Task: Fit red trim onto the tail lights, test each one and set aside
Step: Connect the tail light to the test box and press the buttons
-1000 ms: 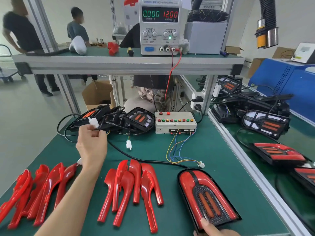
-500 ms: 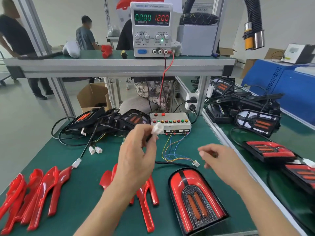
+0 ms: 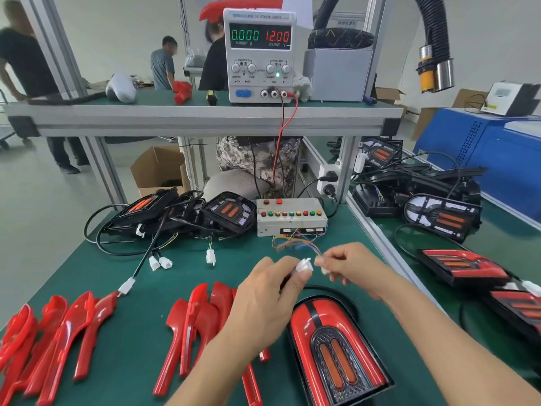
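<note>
Two bare forearms are coming into the picture from the lower edge, and each one is ending in a bare hand. The left hand (image 3: 263, 303) and the right hand (image 3: 352, 266) are wearing no gloves, and no ring is showing on the fingers that are visible. No watch, bracelet or strap is showing on either wrist. No sleeve is reaching into the picture, so both arms are showing uncovered up to the frame edge. The fingernails that are visible on the left hand are looking short and unpainted.
</note>
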Action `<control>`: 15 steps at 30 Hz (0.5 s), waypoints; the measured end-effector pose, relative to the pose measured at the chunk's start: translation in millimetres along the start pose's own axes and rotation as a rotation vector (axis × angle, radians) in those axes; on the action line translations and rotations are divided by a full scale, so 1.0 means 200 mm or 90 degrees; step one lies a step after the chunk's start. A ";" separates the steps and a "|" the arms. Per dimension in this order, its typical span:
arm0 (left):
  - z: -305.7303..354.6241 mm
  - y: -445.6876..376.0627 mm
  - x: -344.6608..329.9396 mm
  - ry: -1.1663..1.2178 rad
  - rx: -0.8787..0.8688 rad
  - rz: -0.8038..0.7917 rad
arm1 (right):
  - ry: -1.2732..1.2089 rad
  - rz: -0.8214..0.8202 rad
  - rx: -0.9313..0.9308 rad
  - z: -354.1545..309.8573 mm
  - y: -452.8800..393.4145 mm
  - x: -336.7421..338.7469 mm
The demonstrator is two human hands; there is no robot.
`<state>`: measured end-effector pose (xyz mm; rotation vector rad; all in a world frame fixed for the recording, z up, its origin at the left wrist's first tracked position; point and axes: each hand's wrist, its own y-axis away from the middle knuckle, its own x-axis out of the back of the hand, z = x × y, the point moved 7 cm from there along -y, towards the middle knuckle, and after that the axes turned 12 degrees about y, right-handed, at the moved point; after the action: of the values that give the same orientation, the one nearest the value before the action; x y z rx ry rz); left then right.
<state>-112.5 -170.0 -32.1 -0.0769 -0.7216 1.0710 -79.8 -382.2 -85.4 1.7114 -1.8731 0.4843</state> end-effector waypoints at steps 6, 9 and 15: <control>-0.01 0.01 -0.01 0.019 0.014 0.006 | -0.501 -0.107 -0.074 -0.21 0.12 -0.18; -0.04 0.00 -0.01 0.007 0.043 0.045 | -0.560 -0.115 -0.126 -0.20 0.15 -0.25; -0.08 -0.03 -0.06 -0.007 0.096 0.085 | -0.596 -0.096 -0.161 -0.16 0.16 -0.26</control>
<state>-101.2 -178.6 -47.7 0.0102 -0.6494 1.2518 -104.4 -317.9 -90.0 2.0455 -2.2169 -0.7201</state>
